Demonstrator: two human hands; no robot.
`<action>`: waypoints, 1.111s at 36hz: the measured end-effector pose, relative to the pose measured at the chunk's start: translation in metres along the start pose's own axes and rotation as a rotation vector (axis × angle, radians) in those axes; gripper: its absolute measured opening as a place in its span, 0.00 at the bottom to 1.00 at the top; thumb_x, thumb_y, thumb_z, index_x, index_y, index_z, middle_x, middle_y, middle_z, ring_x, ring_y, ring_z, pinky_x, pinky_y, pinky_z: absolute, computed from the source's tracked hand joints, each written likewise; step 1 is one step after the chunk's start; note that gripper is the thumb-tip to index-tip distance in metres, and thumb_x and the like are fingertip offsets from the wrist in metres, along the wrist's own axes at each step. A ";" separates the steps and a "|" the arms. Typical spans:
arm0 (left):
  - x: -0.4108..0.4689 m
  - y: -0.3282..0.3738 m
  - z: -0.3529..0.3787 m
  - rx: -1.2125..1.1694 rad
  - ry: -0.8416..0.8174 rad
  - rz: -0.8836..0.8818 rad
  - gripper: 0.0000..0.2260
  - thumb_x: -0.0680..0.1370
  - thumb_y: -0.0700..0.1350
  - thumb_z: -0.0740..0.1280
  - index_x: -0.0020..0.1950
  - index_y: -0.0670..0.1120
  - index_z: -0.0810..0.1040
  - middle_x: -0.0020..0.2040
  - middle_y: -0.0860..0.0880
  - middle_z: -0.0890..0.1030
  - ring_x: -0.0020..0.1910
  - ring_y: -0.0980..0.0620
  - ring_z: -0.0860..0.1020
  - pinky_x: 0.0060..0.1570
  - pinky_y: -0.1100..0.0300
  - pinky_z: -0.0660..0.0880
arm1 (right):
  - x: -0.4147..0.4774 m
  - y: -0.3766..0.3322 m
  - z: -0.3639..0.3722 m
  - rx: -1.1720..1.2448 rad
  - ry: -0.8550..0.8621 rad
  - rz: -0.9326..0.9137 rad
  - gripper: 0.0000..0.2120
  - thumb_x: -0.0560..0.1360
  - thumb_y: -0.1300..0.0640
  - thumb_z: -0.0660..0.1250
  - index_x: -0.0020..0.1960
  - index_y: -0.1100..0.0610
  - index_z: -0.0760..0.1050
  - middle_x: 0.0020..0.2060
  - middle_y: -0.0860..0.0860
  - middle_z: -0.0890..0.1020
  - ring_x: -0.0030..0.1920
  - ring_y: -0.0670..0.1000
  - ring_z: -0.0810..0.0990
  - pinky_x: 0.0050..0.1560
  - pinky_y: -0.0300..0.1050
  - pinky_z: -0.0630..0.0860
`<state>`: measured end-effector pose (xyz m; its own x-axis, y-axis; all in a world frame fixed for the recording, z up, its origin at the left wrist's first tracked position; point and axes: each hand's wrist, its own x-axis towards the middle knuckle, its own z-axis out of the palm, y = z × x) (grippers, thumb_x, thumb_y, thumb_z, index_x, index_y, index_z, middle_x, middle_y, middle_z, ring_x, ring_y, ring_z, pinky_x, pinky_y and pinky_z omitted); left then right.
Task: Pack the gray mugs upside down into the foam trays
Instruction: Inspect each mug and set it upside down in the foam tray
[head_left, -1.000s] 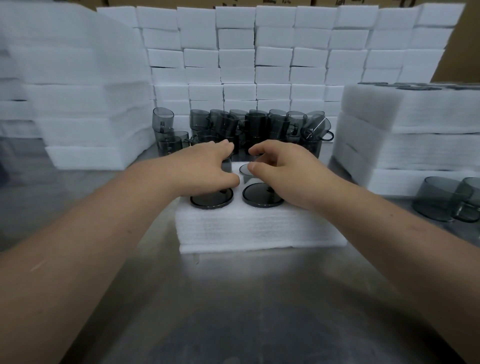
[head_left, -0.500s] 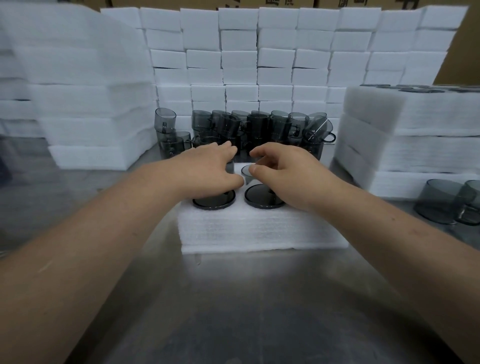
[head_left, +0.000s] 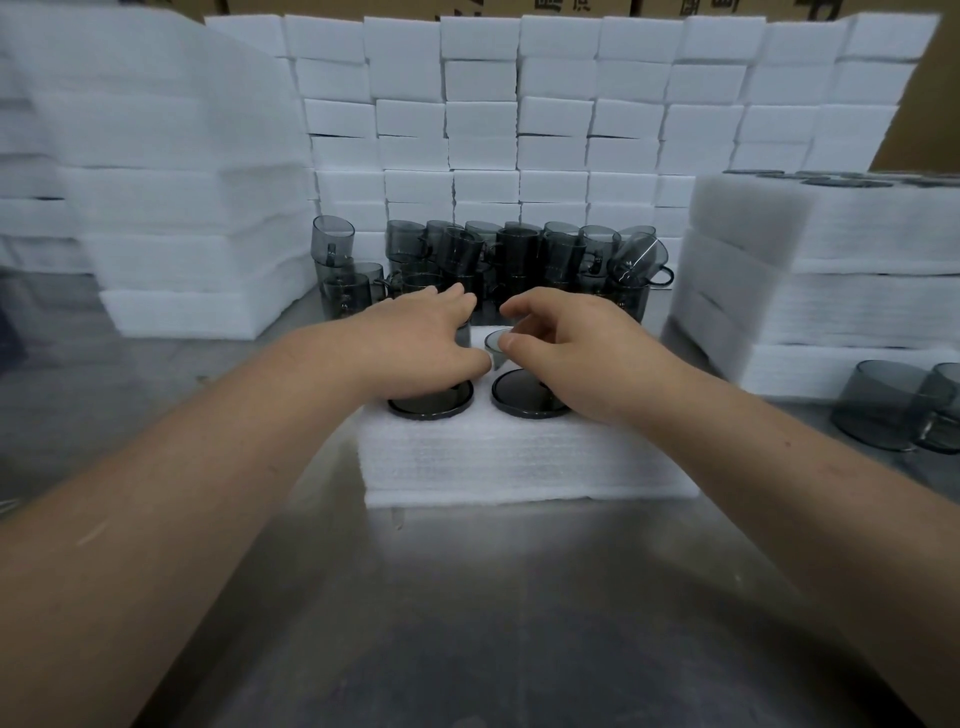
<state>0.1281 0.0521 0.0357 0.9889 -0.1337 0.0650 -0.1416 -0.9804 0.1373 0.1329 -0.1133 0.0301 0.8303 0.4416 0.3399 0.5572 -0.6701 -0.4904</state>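
Note:
A white foam tray (head_left: 519, 462) lies on the metal table. Two gray mugs sit upside down in its near row, one on the left (head_left: 434, 408) and one on the right (head_left: 522, 400). My left hand (head_left: 421, 345) covers and grips a gray mug (head_left: 464, 335) in the far row; the hand hides most of that mug. Beside it, my right hand (head_left: 569, 351) curls thumb and fingers round another upside-down gray mug (head_left: 497, 344) in the far row. A crowd of several loose gray mugs (head_left: 519, 254) stands stacked just behind the tray.
Tall piles of foam trays stand at the left (head_left: 182, 234) and right (head_left: 831, 270). A wall of white foam blocks (head_left: 519, 130) closes the back. Two gray mugs (head_left: 883, 408) lie on the table at the far right. Bare metal table (head_left: 467, 597) stretches in front.
Both hands stay on the same two far-row mugs, barely moved. The view has shifted slightly.

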 end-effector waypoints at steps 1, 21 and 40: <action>0.000 0.000 0.000 0.001 -0.004 0.000 0.36 0.73 0.57 0.56 0.77 0.50 0.47 0.78 0.52 0.46 0.76 0.52 0.46 0.74 0.53 0.49 | 0.000 0.000 0.000 -0.001 0.001 -0.001 0.17 0.77 0.48 0.61 0.65 0.47 0.71 0.45 0.39 0.77 0.52 0.45 0.75 0.55 0.50 0.74; -0.005 0.008 -0.004 0.037 -0.067 -0.012 0.42 0.64 0.61 0.49 0.77 0.47 0.50 0.77 0.51 0.52 0.76 0.51 0.46 0.72 0.49 0.52 | 0.000 0.000 0.001 -0.020 -0.002 -0.004 0.17 0.77 0.48 0.61 0.64 0.46 0.71 0.47 0.39 0.78 0.51 0.44 0.75 0.54 0.50 0.74; -0.001 0.006 -0.001 0.100 -0.065 0.010 0.34 0.73 0.57 0.50 0.76 0.45 0.50 0.77 0.47 0.53 0.75 0.49 0.50 0.71 0.50 0.51 | 0.001 0.000 0.003 -0.021 0.005 -0.021 0.16 0.77 0.49 0.61 0.64 0.47 0.71 0.47 0.40 0.78 0.50 0.44 0.75 0.51 0.45 0.73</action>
<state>0.1265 0.0460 0.0372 0.9888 -0.1494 0.0014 -0.1493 -0.9881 0.0370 0.1338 -0.1113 0.0282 0.8183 0.4529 0.3539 0.5742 -0.6732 -0.4660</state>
